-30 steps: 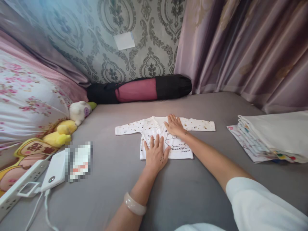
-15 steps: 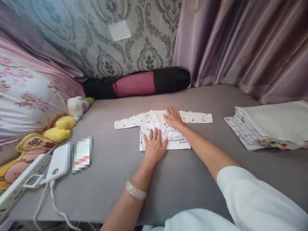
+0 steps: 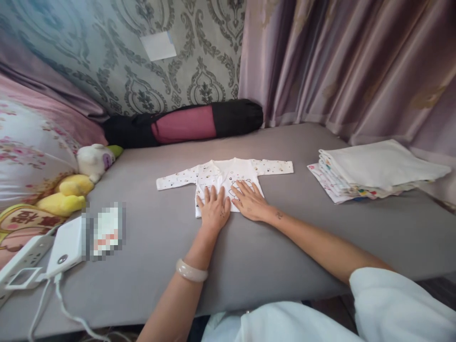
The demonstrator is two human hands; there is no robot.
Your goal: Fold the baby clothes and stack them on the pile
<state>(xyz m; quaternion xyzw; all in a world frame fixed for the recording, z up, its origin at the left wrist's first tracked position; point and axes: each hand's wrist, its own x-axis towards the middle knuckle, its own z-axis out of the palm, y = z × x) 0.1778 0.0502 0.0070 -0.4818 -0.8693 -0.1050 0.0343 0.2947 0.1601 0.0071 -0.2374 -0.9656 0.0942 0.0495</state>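
A small white baby shirt [image 3: 228,171] lies spread on the grey sheet, its dotted sleeves stretched out to both sides. On its lower left front rests my left hand [image 3: 214,209], flat with the fingers apart; a pale bangle circles that wrist. My right hand [image 3: 251,199] lies flat on the lower right front, fingers spread, covering much of the printed cartoon. The shirt's hem is partly hidden under both hands.
To the right sits a stack of folded cloths [image 3: 377,168]. A long black and red bag [image 3: 185,123] lies along the wall. At left are plush toys [image 3: 64,194], a white power bank [image 3: 66,247] with cables, a power strip [image 3: 26,256] and a blurred-out packet [image 3: 107,232].
My right hand has slid from the shirt's upper chest down toward its hem. The left hand stays on the lower left front. The whole view has shifted slightly.
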